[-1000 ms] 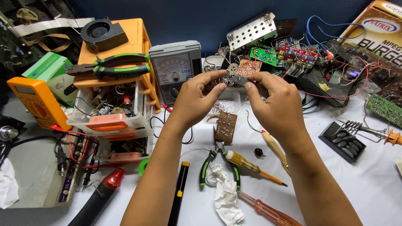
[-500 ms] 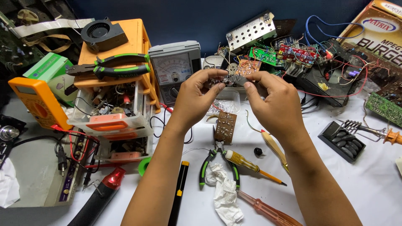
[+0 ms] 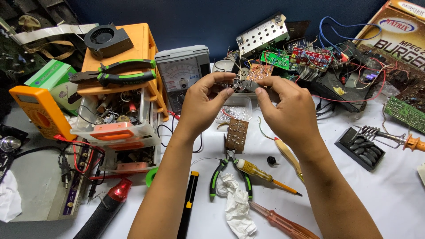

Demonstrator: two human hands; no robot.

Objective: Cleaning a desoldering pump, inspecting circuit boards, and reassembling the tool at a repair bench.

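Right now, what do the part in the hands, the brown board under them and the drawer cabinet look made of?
Small part pinched between left hand and right hand: shiny grey, probably metal. Brown board: matte, dotted with holes, likely phenolic perfboard. Drawer cabinet: orange top, clear drawers, glossy plastic by the look.

Orange drawer box (image 3: 133,44) and orange meter (image 3: 40,110) at the table's (image 3: 398,194) left edge; the table is white. Green-handled pliers (image 3: 117,73) on the box, 2 yellow and red screwdrivers (image 3: 261,172) near the front edge, green board (image 3: 407,114) at the right edge.
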